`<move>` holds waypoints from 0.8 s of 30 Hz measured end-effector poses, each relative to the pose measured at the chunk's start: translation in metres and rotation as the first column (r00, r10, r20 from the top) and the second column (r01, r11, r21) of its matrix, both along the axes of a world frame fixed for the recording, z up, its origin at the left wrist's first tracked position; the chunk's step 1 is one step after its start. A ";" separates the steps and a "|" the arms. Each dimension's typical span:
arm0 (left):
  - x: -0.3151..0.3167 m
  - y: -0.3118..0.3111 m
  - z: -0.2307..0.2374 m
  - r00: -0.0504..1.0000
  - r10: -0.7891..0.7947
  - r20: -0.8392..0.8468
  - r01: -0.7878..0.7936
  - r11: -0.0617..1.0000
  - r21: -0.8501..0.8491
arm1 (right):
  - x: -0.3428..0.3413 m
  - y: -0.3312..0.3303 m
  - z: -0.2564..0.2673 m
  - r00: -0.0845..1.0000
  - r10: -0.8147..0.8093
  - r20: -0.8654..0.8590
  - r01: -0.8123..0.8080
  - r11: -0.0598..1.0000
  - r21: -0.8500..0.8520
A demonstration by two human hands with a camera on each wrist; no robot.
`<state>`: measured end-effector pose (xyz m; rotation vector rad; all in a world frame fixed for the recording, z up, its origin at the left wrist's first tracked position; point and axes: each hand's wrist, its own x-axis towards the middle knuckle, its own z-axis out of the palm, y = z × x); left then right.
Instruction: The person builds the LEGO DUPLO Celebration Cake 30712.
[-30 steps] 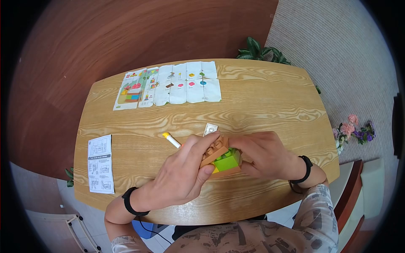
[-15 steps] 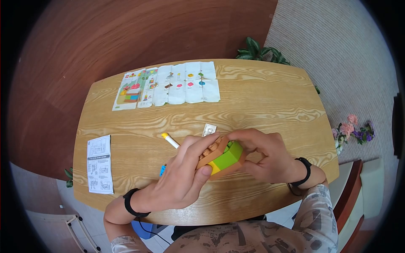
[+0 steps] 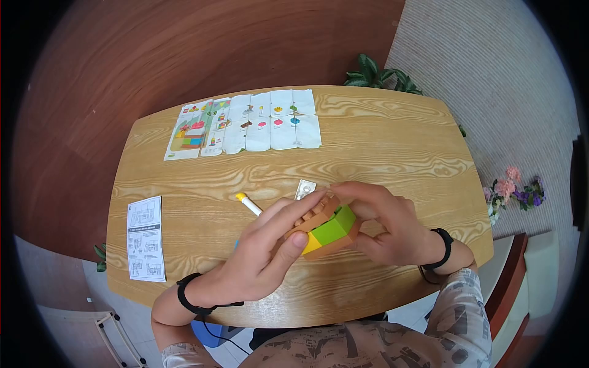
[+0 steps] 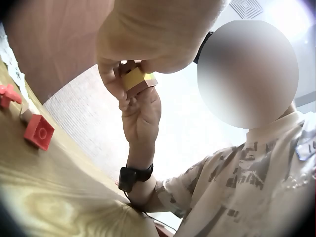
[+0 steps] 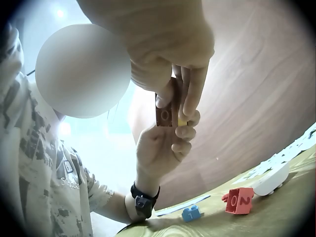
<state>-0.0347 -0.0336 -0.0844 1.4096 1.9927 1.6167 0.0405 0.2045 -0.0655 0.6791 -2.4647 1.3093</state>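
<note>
In the head view a stack of toy bricks is held between both hands above the table's near half. A green brick and a yellow brick sit side by side on a brown base, with a studded brown brick over their far side. My left hand grips the stack's left side, thumb against the yellow brick and fingers over the studded brown one. My right hand pinches the right end, its index finger near the left fingertips. In the right wrist view the underside of the brown base shows.
A yellow-tipped white candle piece and a white piece lie beyond the hands. A blue brick and red brick stand on the table. Picture sheet lies at the far side, printed leaflet at left.
The stack has turned a little in the hands, showing more of the green brick and brown base. My right index finger has lifted toward the left fingertips.
</note>
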 end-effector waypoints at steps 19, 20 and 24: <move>-0.003 -0.012 0.009 0.775 -0.233 0.588 0.189 0.972 0.135 | -0.010 0.009 0.011 0.938 0.280 -0.207 -0.287 0.958 -0.007; -0.003 -0.012 0.010 0.774 -0.222 0.593 0.197 0.974 0.108 | -0.011 0.010 0.010 0.942 0.292 -0.164 -0.299 0.954 -0.018; -0.002 -0.011 0.010 0.775 -0.187 0.604 0.184 0.981 0.068 | -0.011 0.013 0.010 0.951 0.308 -0.034 -0.309 0.951 -0.022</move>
